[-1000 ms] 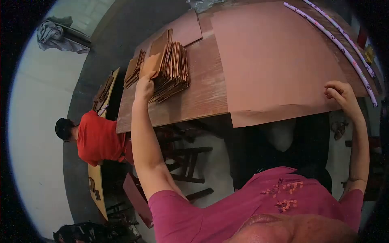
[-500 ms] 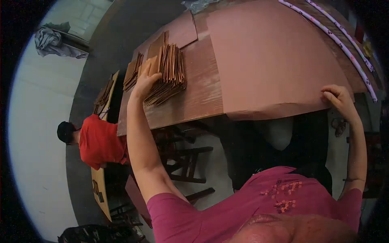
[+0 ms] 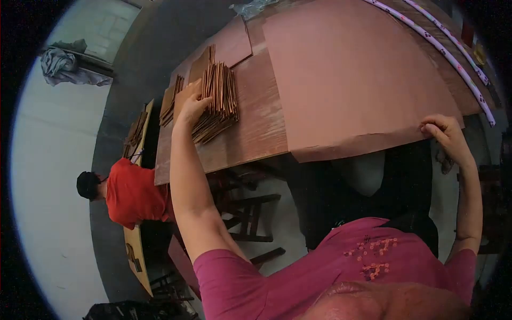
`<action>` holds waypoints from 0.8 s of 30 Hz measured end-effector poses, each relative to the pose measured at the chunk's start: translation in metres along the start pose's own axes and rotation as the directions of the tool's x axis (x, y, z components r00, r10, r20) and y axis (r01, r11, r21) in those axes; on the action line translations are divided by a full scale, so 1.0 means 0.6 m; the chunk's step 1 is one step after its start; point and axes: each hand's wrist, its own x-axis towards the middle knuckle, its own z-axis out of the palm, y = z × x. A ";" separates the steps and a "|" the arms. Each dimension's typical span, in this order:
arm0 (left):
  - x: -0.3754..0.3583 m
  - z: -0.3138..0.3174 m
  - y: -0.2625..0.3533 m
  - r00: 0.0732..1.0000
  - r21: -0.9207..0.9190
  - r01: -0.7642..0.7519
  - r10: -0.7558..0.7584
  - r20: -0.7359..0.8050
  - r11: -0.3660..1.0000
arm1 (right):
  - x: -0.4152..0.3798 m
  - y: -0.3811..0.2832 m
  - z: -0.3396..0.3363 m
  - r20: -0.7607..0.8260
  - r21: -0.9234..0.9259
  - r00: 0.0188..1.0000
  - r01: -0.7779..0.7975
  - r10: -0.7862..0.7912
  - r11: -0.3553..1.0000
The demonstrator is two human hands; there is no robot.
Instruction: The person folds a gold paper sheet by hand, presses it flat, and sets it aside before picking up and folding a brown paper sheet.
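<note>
My left hand (image 3: 192, 109) is at a row of folded brown cardboard pieces (image 3: 220, 93) standing on edge. Its fingers close on a flat, lighter brown cardboard piece (image 3: 185, 92) at the left of the row, with the thumb toward the packed pieces; the fingertips are partly hidden. A large pinkish-brown sheet (image 3: 352, 74) lies across the table in front of me. Its near edge bends down past the table's edge. My right hand (image 3: 444, 132) has curled fingers pinched at the sheet's near right corner.
Two long white patterned tubes (image 3: 448, 53) lie along the table's right side. Another brown sheet (image 3: 232, 42) and clear plastic (image 3: 253, 8) are at the far side. A person in a red shirt (image 3: 136, 194) sits at the left beside another table. Wooden stools (image 3: 245, 216) stand below.
My left hand's fingers have drawn in on the brown cardboard piece. My right hand stays at the sheet's corner. The view has shifted slightly.
</note>
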 end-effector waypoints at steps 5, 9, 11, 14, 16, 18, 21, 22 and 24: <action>-0.005 0.003 0.000 0.998 -0.008 -0.065 0.065 0.007 0.998 | 0.004 0.008 -0.002 0.034 -0.060 0.999 0.005 -0.003 0.998; -0.028 0.007 0.019 0.999 -0.022 -0.048 0.048 -0.001 0.999 | 0.003 0.008 0.003 0.029 -0.057 1.000 0.012 -0.011 0.998; -0.029 0.006 0.017 0.999 0.061 -0.049 0.049 0.007 0.997 | 0.004 0.001 0.005 0.031 -0.079 0.999 -0.004 0.006 0.997; 0.004 0.001 -0.026 0.993 -0.050 -0.042 0.047 0.112 0.998 | 0.008 -0.009 0.004 0.044 -0.092 0.999 -0.001 0.005 0.996; 0.013 0.002 -0.036 0.994 -0.032 -0.032 0.035 0.100 0.999 | 0.009 -0.010 0.005 0.058 -0.081 0.998 0.021 -0.016 0.996; -0.007 -0.006 -0.018 0.982 -0.096 0.009 0.010 0.190 0.995 | 0.008 0.000 0.005 0.055 -0.095 0.998 0.020 -0.014 0.995; -0.092 -0.001 0.068 1.000 -0.243 0.021 -0.015 0.027 0.970 | 0.008 0.004 0.008 0.038 -0.073 0.999 0.024 -0.021 0.997; -0.068 -0.008 0.046 1.000 -0.244 0.018 -0.012 0.026 0.970 | 0.010 0.002 0.007 0.035 -0.076 0.999 0.024 -0.022 0.997; -0.018 -0.029 0.010 1.000 -0.118 -0.015 0.012 -0.027 0.993 | 0.014 -0.001 0.007 0.049 -0.130 0.999 0.004 0.002 0.991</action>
